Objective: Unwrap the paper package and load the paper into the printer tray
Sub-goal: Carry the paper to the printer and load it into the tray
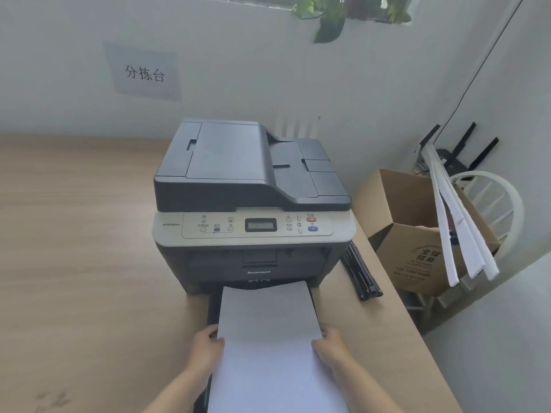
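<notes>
A dark grey and beige printer [253,198] stands on the wooden table [74,248]. Its black paper tray [213,308] is pulled out toward me at the bottom front. A white stack of paper [268,332] lies over the tray, its far edge at the printer's slot. My left hand [207,348] grips the stack's left edge, thumb on top. My right hand [329,347] grips the right edge the same way. No wrapper shows in view.
A black flat object [360,275] lies on the table right of the printer. Past the table's right edge sit an open cardboard box [411,234] with long white strips [459,234] leaning in it, and a white chair [495,204]. A wall with a paper sign [144,73] is behind.
</notes>
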A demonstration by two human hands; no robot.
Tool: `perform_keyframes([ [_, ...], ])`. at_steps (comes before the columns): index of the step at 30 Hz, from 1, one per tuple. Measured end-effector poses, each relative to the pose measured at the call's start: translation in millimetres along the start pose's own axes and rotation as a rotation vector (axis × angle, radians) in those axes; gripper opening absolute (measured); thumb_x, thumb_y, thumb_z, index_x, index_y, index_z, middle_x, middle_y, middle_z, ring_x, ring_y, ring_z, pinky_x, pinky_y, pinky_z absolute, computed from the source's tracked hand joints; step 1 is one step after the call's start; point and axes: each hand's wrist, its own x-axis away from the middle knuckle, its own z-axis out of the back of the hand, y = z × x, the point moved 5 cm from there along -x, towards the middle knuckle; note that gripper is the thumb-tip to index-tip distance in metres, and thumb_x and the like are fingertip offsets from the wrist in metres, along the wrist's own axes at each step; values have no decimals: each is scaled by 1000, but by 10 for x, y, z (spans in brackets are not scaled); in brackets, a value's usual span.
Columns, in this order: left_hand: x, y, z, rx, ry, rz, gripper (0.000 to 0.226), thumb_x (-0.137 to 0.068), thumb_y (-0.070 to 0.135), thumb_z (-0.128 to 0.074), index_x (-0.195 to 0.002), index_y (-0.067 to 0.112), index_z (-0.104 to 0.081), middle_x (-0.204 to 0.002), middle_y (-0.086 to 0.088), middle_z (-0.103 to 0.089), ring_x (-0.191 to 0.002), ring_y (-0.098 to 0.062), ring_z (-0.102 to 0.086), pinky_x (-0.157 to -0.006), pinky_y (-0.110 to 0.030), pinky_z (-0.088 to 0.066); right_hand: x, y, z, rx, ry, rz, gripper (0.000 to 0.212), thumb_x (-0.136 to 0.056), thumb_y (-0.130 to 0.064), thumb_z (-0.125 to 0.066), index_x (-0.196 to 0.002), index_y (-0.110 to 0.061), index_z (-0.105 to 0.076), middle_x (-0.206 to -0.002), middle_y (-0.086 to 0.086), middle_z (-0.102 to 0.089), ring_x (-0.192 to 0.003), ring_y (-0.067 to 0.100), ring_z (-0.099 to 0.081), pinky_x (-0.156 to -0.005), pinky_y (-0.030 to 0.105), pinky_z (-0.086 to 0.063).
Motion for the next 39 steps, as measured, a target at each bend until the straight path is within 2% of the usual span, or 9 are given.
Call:
perform_keyframes([
  [9, -278, 23, 44, -139, 19, -26, 45, -84, -15, -39, -123, 1, -57, -87, -23, -72, -73, -25, -57, -67, -26, -42, -264, -235, -129, 88, 107, 117, 43, -84, 14, -39, -122, -1, -52, -109, 13, -63, -108, 30, -60, -80, 19, -40],
  [15, -376, 141, -63, -348, 20, -130, 49, -77, -19, -36, -116, 0, -60, -67, 6, -62, -64, -17, -59, -48, -16, -45, -397, -304, -224, 289, 82, 103, 46, -88, 11, -37, -132, -1, -40, -129, 17, -57, -112, 30, -56, -82, 19, -39],
  [17, -384, 144, -90, -443, 15, -151, 47, -78, -17, -34, -111, 3, -61, -77, -2, -65, -69, -16, -60, -52, -12, -46, -438, -311, -253, 465, 2, 82, 47, -90, 6, -38, -136, -1, -33, -135, 15, -52, -121, 29, -52, -88, 21, -43],
  [21, -372, 139, -116, -670, -17, -149, 37, -82, -12, -31, -107, -1, -56, -106, -17, -64, -95, -28, -62, -83, -34, -54, -458, -391, -233, 941, -75, 100, 54, -93, -2, -44, -142, 2, -20, -139, 17, -46, -125, 27, -50, -97, 27, -44],
  [23, -358, 150, -141, -857, -32, -117, 36, -84, -13, -33, -113, -3, -50, -111, -18, -62, -101, -29, -62, -86, -36, -52, -470, -448, -240, 1097, -46, 147, 55, -94, -4, -48, -141, 2, -22, -140, 14, -46, -126, 25, -50, -99, 28, -44],
  [28, -329, 126, -252, -1177, -12, -83, 64, -90, -8, -43, -146, 0, -13, -132, -12, -53, -114, -21, -57, -94, -28, -49, -449, -425, -319, 1117, 27, 303, 83, -89, 7, -50, -148, -8, 6, -136, 13, -43, -117, 23, -53, -88, 29, -50],
  [31, -271, 63, -284, -1237, -2, -77, 70, -88, -8, -47, -147, 2, -10, -140, -13, -42, -122, -25, -50, -97, -30, -48, -359, -324, -337, 1110, -30, 349, 82, -84, 15, -49, -148, -10, -3, -149, 17, -22, -119, 26, -51, -87, 31, -51],
  [34, -219, 7, -310, -1224, -5, -90, 45, -92, -6, -39, -136, 3, -36, -141, -14, -38, -122, -28, -48, -96, -31, -48, -354, -241, -340, 1152, -39, 381, 82, -78, 19, -50, -146, -8, -13, -156, 20, -1, -124, 24, -50, -85, 29, -51],
  [39, -272, -9, -380, -1355, -38, -118, 41, -85, -17, -43, -120, 2, -53, -139, -15, -38, -126, -27, -41, -96, -30, -48, -342, -205, -324, 1244, -16, 545, 45, -66, 5, -74, -109, 4, -58, -120, 20, -56, -107, 21, -59, -80, 20, -50],
])
